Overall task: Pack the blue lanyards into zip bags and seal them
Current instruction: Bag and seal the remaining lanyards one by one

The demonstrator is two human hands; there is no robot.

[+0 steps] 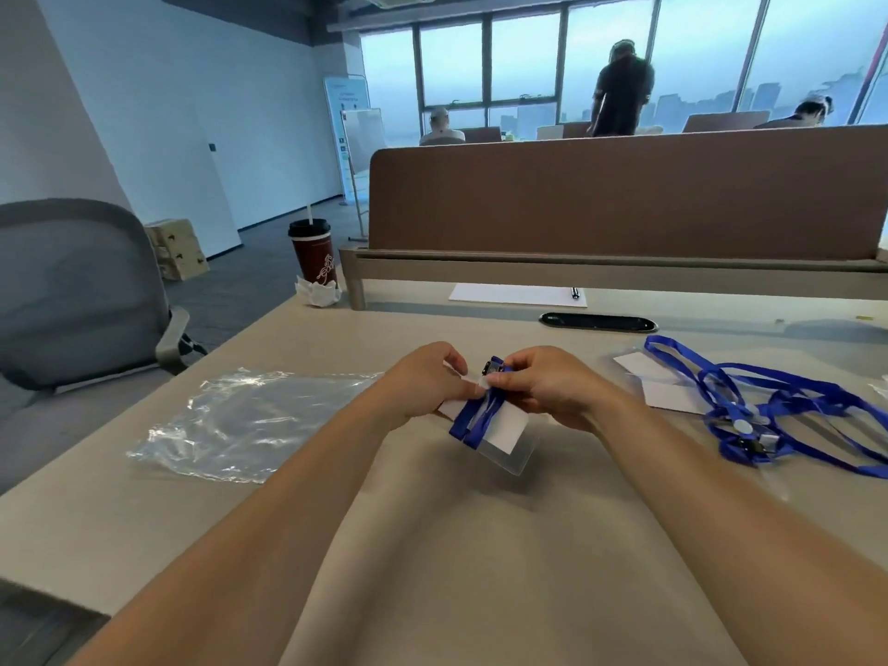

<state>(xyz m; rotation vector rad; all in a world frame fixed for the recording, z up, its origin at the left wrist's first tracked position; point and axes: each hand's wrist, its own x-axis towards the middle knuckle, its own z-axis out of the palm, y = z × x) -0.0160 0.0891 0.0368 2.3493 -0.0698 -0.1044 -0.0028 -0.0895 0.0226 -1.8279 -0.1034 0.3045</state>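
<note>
Strap wound round the badge (499, 427) sits pinched above the desk (432, 545) between my left hand (423, 384) and right hand (543, 384), and I judge a loosened pinch could unwind it before it reaches the bags (240, 420).

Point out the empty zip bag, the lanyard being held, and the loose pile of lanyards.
zip bag (250, 423): head view, middle of the crumpled clear plastic.
held lanyard (473, 415): head view, folded blue strap over the badge sleeve.
loose lanyards (778, 401): head view, tangled blue straps.
</note>
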